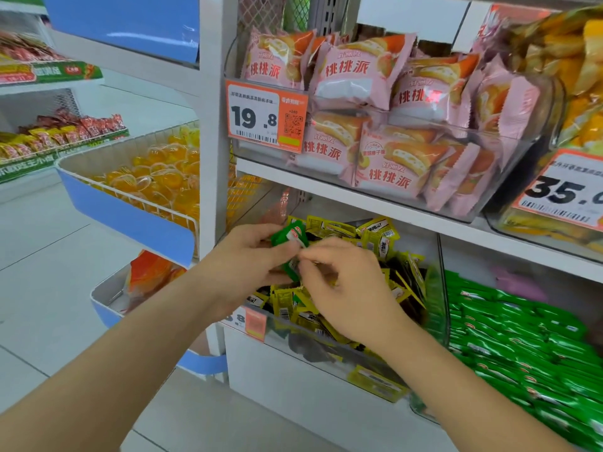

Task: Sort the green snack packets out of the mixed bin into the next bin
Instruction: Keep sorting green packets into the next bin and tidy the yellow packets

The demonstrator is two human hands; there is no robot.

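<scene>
I note pale floor tiles (49, 288) below a white shelf unit (326, 406). Over the clear mixed bin (310, 350) of yellow packets (287, 305), the left hand (251, 252) grasps glossy, crumpled green packets (288, 236), and the right hand (346, 288) pinches their edge. The next bin (424, 412) sits just beside.

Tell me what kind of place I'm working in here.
Probably a snack shop: shelves with a clear bin of pink snack packets, an orange price tag, and a wire basket of jelly cups.

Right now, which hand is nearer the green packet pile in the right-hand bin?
Right. The right hand hovers left of the green packet pile; the left hand is further left, gripping loose green packets.
</scene>
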